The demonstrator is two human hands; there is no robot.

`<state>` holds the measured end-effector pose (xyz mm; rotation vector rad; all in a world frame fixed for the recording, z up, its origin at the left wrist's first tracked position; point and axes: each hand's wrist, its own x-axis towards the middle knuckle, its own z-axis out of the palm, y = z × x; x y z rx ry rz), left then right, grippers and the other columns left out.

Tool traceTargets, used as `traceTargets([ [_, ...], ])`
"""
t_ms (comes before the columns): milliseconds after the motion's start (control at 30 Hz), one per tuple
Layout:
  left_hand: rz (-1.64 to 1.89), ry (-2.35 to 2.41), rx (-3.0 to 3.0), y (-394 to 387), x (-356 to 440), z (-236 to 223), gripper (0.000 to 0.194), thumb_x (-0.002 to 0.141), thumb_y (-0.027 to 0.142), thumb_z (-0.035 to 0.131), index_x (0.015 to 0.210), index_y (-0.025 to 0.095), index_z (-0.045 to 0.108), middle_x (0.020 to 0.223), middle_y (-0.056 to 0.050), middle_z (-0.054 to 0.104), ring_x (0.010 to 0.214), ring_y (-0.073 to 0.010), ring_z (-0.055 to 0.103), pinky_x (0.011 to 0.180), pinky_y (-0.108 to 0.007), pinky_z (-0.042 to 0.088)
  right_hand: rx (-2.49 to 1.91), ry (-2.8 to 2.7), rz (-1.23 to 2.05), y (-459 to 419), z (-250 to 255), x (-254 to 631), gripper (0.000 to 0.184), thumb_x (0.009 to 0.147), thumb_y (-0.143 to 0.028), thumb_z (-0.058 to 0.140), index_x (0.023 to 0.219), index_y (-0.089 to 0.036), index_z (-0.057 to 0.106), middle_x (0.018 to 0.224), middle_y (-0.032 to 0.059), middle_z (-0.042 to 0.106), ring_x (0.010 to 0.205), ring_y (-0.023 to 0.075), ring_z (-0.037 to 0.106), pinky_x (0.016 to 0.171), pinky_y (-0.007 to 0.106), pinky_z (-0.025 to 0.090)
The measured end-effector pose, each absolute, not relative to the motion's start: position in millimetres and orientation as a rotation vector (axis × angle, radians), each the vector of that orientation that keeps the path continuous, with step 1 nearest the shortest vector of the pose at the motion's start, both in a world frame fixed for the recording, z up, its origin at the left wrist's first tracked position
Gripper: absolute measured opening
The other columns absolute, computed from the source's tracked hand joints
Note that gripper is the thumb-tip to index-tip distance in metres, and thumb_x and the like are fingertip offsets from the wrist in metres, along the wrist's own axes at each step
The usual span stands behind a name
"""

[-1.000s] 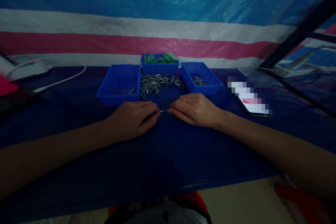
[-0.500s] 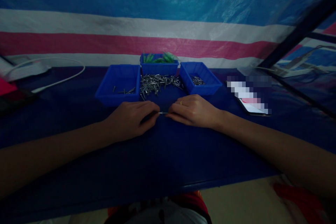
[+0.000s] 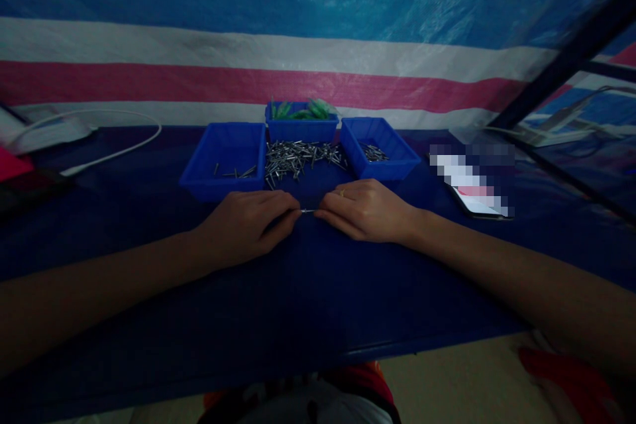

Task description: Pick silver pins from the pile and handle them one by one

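Note:
A thin silvery blind rivet (image 3: 307, 211) lies level between my two hands, just above the blue tabletop. My left hand (image 3: 251, 222) pinches one end between thumb and fingers. The other end, a thin pin, is pinched by my right hand (image 3: 370, 210), which wears a ring. Only the short middle part with a small flange shows; fingertips cover both ends. Beyond my hands lies a loose pile of rivets (image 3: 295, 158). To its left stands a blue bin (image 3: 221, 189) with several metal pieces in it; to its right, another blue bin (image 3: 397, 169) holds a small heap of them.
Behind the pile stands a third blue bin (image 3: 304, 129) with green plastic-wrapped items (image 3: 318, 109). A phone (image 3: 479, 195) lies at the right, its screen lit. At the left a white cable (image 3: 114, 158) curves over the table (image 3: 298, 318). A striped plastic sheet (image 3: 298, 6) hangs behind.
Both hands stay almost in place, with only slight finger shifts around the blind rivet. The bins and the pile look the same, apart from a small shift of the view.

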<state>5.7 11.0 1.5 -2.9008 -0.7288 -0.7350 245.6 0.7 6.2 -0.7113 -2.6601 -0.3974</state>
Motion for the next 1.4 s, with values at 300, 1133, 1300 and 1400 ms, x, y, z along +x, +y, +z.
traceTargets([
  [300, -0.756, -0.792, -2.884, 11.3, 6.2, 4.2, 0.035, 0.101, 0.029, 0.032, 0.088, 0.017, 0.063, 0.069, 0.0, 0.066, 0.058, -0.0109, 0.06, 0.057, -0.022, 0.042, -0.521, -2.65, -0.387, 2.0, 8.2, 245.3, 0.028, 0.102, -0.033, 0.04, 0.097, -0.014, 0.06, 0.099, 0.0097, 0.066, 0.083, 0.0168, 0.06, 0.068, 0.027, 0.05],
  [1133, -0.56, -0.884, -3.01, 11.5, 5.7, 5.3, 0.039, 0.101, 0.039, 0.03, 0.083, 0.017, 0.059, 0.064, 0.001, 0.061, 0.056, -0.0112, 0.058, 0.056, -0.023, 0.038, -1.076, -1.695, 0.602, 15.2, 12.6, 248.3, 0.034, 0.088, -0.034, 0.056, 0.12, -0.022, 0.056, 0.125, 0.0078, 0.061, 0.077, 0.0144, 0.065, 0.05, 0.024, 0.053],
  [1300, -0.55, -0.881, -3.018, 12.5, 4.9, 2.6, 0.039, 0.1, 0.038, 0.031, 0.084, 0.017, 0.06, 0.064, 0.001, 0.061, 0.056, -0.0118, 0.058, 0.056, -0.025, 0.038, -1.085, -1.548, 0.767, 25.0, 6.6, 254.8, 0.059, 0.09, -0.038, 0.054, 0.144, -0.037, 0.031, 0.15, 0.0062, 0.04, 0.097, 0.021, 0.068, 0.061, 0.033, 0.062],
  [1400, -0.539, -0.895, -3.011, 12.5, 4.9, 2.3, 0.04, 0.1, 0.038, 0.03, 0.083, 0.017, 0.059, 0.064, 0.001, 0.061, 0.057, -0.0117, 0.057, 0.057, -0.025, 0.038, -1.067, -1.739, 0.706, 19.2, 6.6, 252.6, 0.057, 0.091, -0.036, 0.053, 0.145, -0.034, 0.034, 0.148, 0.0072, 0.045, 0.101, 0.0227, 0.068, 0.068, 0.038, 0.063],
])
